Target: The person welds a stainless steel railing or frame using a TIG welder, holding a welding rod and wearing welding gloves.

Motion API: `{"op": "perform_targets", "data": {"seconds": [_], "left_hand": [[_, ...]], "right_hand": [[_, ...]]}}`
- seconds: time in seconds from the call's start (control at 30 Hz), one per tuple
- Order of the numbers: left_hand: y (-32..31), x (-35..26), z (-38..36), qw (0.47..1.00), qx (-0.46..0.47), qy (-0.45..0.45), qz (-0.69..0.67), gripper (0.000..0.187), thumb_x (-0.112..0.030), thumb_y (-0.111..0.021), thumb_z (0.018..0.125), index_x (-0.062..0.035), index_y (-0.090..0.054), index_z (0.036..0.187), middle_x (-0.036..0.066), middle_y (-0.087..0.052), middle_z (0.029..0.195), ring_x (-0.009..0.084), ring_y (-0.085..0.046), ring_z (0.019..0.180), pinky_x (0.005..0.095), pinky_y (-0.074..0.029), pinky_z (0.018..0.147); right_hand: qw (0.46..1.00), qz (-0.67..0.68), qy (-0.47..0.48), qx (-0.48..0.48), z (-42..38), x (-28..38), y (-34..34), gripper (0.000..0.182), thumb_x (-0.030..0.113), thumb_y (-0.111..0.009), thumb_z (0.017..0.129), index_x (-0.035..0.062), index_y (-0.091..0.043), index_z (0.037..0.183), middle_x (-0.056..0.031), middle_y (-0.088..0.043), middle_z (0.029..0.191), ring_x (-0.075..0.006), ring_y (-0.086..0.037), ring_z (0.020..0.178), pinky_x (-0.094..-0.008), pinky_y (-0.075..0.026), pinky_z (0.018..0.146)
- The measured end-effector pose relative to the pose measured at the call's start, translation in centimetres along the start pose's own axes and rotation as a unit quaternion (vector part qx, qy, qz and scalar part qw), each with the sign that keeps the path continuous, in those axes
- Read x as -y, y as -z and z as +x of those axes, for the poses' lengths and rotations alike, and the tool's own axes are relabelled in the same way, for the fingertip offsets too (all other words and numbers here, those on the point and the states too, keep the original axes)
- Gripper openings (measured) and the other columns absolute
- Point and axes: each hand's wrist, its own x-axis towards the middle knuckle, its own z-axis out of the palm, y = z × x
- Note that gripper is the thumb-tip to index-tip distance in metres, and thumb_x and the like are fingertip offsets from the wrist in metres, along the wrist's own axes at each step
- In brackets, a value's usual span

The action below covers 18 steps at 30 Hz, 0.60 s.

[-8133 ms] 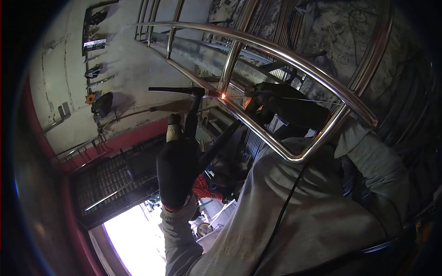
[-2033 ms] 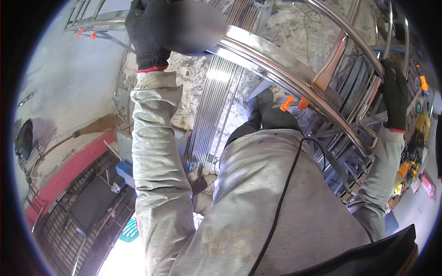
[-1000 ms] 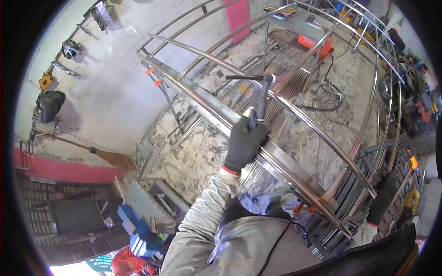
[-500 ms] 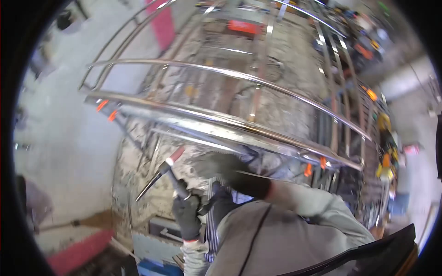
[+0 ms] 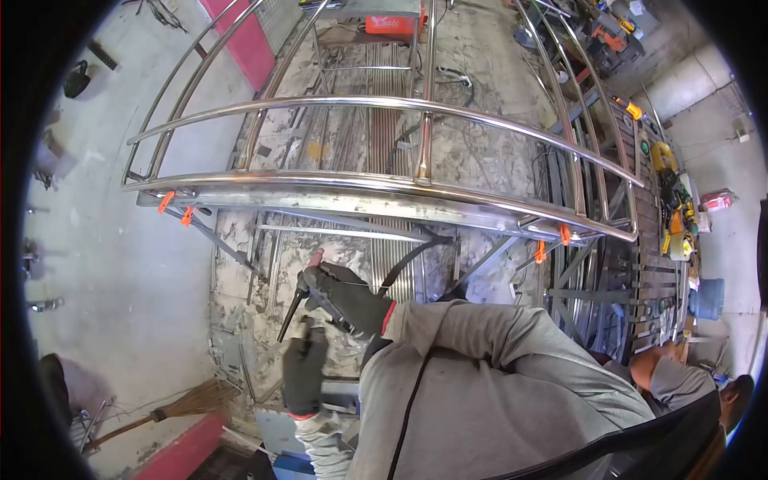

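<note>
A TIG welding torch (image 5: 294, 308) with a pink-tipped end is in my right hand (image 5: 348, 296), whose dark gloved fingers wrap round its handle. Just below and left of it is my left hand (image 5: 304, 372), also gloved in dark grey; its fingers are partly blurred near the torch, and I cannot make out whether they hold anything. Beyond both hands lies a polished metal tube frame (image 5: 320, 182), resting on a long flat metal bar (image 5: 384, 204). Orange clamps (image 5: 187, 216) grip the bar's left end, and more orange clamps (image 5: 540, 252) are at its right end.
A red box (image 5: 392, 24) stands at the far end. Metal tubes lie on the stained floor (image 5: 480, 152). To the right are a slatted rack (image 5: 652, 264), yellow tools (image 5: 666, 158), a blue bucket (image 5: 707, 299) and another person (image 5: 680, 380). A broom (image 5: 188, 400) lies lower left.
My right hand has moved left onto the torch, which was in my left hand. My left hand has shifted slightly down and left. The view has turned and become sharper.
</note>
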Motion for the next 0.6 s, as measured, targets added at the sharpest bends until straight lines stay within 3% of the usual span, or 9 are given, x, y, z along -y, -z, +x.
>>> {"op": "perform_targets", "data": {"seconds": [0.03,0.1,0.17,0.23,0.27,0.3,0.37,0.4,0.6], "left_hand": [[0.6,-0.5,0.1,0.998,-0.044,-0.008,-0.044,0.045,-0.014,-0.063,0.106,0.0058,-0.062,0.146,0.003,-0.071,0.105,0.0096,-0.059,0.087,0.0285,-0.052,0.082],[1.0,-2.0,0.3,0.980,-0.141,-0.064,-0.127,0.037,-0.010,-0.060,0.107,0.0071,-0.068,0.139,0.000,-0.070,0.099,0.0115,-0.059,0.087,0.0261,-0.051,0.087],[0.9,-3.4,0.3,0.982,-0.146,-0.082,-0.085,0.038,-0.010,-0.056,0.108,0.0045,-0.067,0.141,0.003,-0.070,0.103,0.0107,-0.060,0.089,0.0262,-0.051,0.084],[0.4,-4.6,0.6,0.984,-0.083,-0.094,0.125,0.039,-0.010,-0.054,0.109,-0.0001,-0.066,0.144,0.007,-0.069,0.111,0.0090,-0.058,0.092,0.0267,-0.051,0.083],[-0.3,-6.4,0.6,0.982,-0.063,-0.076,0.164,0.047,-0.005,-0.051,0.106,0.0019,-0.059,0.152,0.018,-0.072,0.129,0.0231,-0.069,0.115,0.0360,-0.054,0.099],[-0.5,-6.4,1.4,0.981,-0.060,-0.078,0.168,0.047,-0.005,-0.051,0.106,0.0019,-0.059,0.152,0.018,-0.072,0.129,0.0231,-0.069,0.115,0.0360,-0.054,0.099],[-0.8,-6.7,2.8,0.882,-0.090,-0.323,0.330,0.045,-0.003,-0.061,0.099,-0.0027,-0.066,0.144,0.019,-0.072,0.118,0.0305,-0.070,0.099,0.0399,-0.055,0.086],[-1.1,-7.2,3.2,0.865,-0.078,-0.345,0.357,0.048,-0.004,-0.067,0.095,-0.0026,-0.066,0.143,0.023,-0.072,0.121,0.0424,-0.071,0.105,0.0476,-0.056,0.088],[-6.6,-10.8,6.2,0.803,-0.030,-0.394,0.446,0.035,-0.014,-0.079,0.094,-0.0029,-0.071,0.127,0.021,-0.074,0.102,0.0418,-0.071,0.091,0.0503,-0.055,0.077]], "right_hand": [[0.998,-0.041,0.049,0.001,0.1,-0.4,0.3,0.058,0.065,-0.058,0.108,0.0077,-0.061,0.112,-0.0056,-0.063,0.109,-0.0169,-0.063,0.103,-0.0370,-0.054,0.094],[0.995,-0.039,0.090,0.010,-0.1,-1.3,1.4,0.057,0.062,-0.060,0.108,0.0059,-0.061,0.117,-0.0058,-0.064,0.114,-0.0165,-0.062,0.105,-0.0389,-0.054,0.096],[0.997,-0.010,0.072,-0.015,-0.4,-0.9,1.8,0.055,0.058,-0.063,0.108,0.0047,-0.061,0.122,-0.0060,-0.063,0.119,-0.0169,-0.062,0.109,-0.0406,-0.054,0.098],[0.997,0.025,0.056,-0.043,-1.1,-0.7,2.1,0.052,0.054,-0.065,0.108,0.0050,-0.062,0.126,-0.0053,-0.064,0.121,-0.0164,-0.062,0.109,-0.0406,-0.054,0.099],[0.996,0.044,0.059,-0.058,-1.2,-0.5,2.4,0.050,0.051,-0.066,0.108,0.0051,-0.062,0.127,-0.0048,-0.064,0.121,-0.0160,-0.063,0.109,-0.0405,-0.054,0.099],[0.993,0.063,0.062,-0.072,-1.3,-0.4,2.7,0.048,0.049,-0.067,0.108,0.0051,-0.063,0.129,-0.0042,-0.065,0.121,-0.0157,-0.063,0.109,-0.0404,-0.054,0.099],[0.990,0.087,0.089,-0.068,-1.3,-0.6,3.4,0.043,0.044,-0.069,0.108,0.0057,-0.065,0.129,-0.0031,-0.066,0.121,-0.0140,-0.063,0.108,-0.0388,-0.055,0.097],[0.990,0.064,0.109,-0.071,-1.3,-0.7,3.7,0.039,0.040,-0.068,0.110,0.0056,-0.066,0.127,-0.0021,-0.066,0.117,-0.0123,-0.063,0.106,-0.0364,-0.055,0.095],[0.975,0.113,0.151,-0.115,-2.2,0.8,4.9,0.023,0.028,-0.066,0.112,0.0055,-0.071,0.114,0.0041,-0.069,0.098,-0.0057,-0.062,0.089,-0.0250,-0.052,0.080]]}}
